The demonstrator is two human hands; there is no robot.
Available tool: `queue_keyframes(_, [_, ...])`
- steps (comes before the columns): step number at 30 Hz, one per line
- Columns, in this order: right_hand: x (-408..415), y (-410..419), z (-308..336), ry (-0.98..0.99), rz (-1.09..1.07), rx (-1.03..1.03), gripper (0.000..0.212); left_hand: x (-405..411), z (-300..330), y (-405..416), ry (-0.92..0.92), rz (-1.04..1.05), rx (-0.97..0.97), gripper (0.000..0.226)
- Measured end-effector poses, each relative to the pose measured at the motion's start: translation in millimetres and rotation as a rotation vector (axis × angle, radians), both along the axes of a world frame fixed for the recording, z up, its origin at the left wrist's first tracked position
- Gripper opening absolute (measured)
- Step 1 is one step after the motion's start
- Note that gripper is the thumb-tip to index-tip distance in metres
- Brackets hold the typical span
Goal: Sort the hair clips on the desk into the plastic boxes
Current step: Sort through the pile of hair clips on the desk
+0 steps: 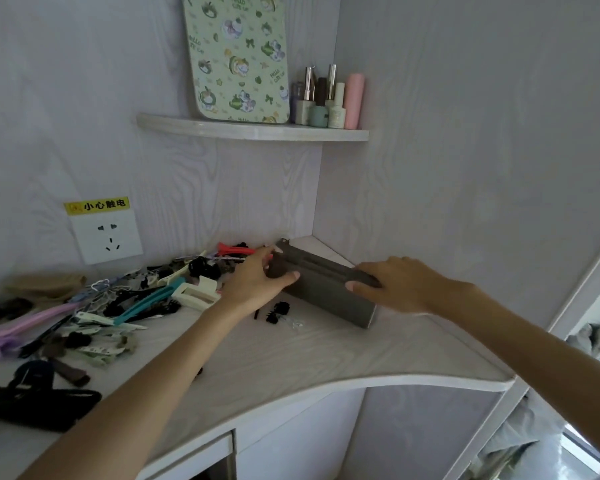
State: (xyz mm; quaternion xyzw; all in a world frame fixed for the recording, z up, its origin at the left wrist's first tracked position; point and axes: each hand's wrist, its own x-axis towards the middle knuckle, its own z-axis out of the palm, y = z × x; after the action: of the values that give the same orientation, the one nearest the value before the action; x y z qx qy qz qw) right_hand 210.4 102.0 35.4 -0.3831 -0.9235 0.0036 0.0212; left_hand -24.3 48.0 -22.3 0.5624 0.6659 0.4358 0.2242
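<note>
- Hair clips (94, 306) lie heaped on the tabletop (291, 358), left of the grey box (326, 289) in the back corner.
- Left hand (257, 282) curls round the grey box's left end, thumb across its front, pinching a small dark piece I can't identify.
- Right hand (395, 282) grips the box's right end, fingers bent over its top edge.
- Both hands hide the box's top; whether it is open is unclear.
- Small black clips (278, 311) sit just in front of the box.
- Bare tabletop stretches from the box to the curved front edge.
</note>
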Motion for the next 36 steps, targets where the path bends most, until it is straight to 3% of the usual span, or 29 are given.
queue_keyframes(2, [2, -1, 0, 0.095, -0.004, -0.024, 0.028, 1, -2, 5, -0.105, -0.006, 0.007, 0.038])
queue_keyframes(4, [0, -1, -2, 0.123, -0.033, -0.002, 0.040, 2, -1, 9, -0.118, 0.002, 0.032, 0.018])
queue_keyframes(6, [-2, -1, -5, 0.156, -0.092, -0.036, 0.048, 3, 0, 14, -0.237, 0.012, 0.002, 0.024])
queue_keyframes(10, [0, 13, 3, 0.314, -0.198, -0.220, 0.049, -1, 7, 19, -0.485, -0.001, -0.155, 0.072])
queue_keyframes(12, [3, 26, 8, 0.423, -0.271, -0.314, 0.053, -3, 7, 22, -0.450, 0.003, -0.196, 0.070])
queue_keyframes(13, [3, 32, 10, 0.475, -0.300, -0.338, 0.052, -3, 7, 23, -0.410, -0.007, -0.183, 0.056])
queue_keyframes(14, [4, 37, 11, 0.514, -0.322, -0.319, 0.050, -2, 8, 23, -0.368, -0.021, -0.166, 0.043])
queue_keyframes(16, [4, 44, 9, 0.555, -0.328, -0.149, 0.047, -2, 5, 25, -0.257, -0.078, -0.133, 0.054])
queue_keyframes(18, [4, 49, 6, 0.508, -0.274, 0.104, 0.039, -3, 3, 27, -0.033, -0.168, -0.136, 0.063])
queue_keyframes(20, [5, 52, 5, 0.341, -0.211, 0.399, 0.028, -4, -1, 30, 0.176, -0.215, -0.137, 0.044])
queue_keyframes(22, [8, 56, 6, 0.117, -0.146, 0.723, 0.025, -5, -6, 34, 0.243, -0.183, -0.175, 0.031])
queue_keyframes(24, [8, 59, 7, -0.027, -0.129, 0.851, 0.045, -7, -9, 37, 0.194, -0.131, -0.209, 0.032])
queue_keyframes(29, [2, 63, -15, -0.208, -0.047, 0.784, 0.027, -19, -13, 55, 0.129, -0.098, -0.196, 0.035])
queue_keyframes(36, [-12, 77, -40, -0.120, -0.123, 0.533, 0.043, -40, -13, 74, 0.136, -0.009, -0.206, 0.035])
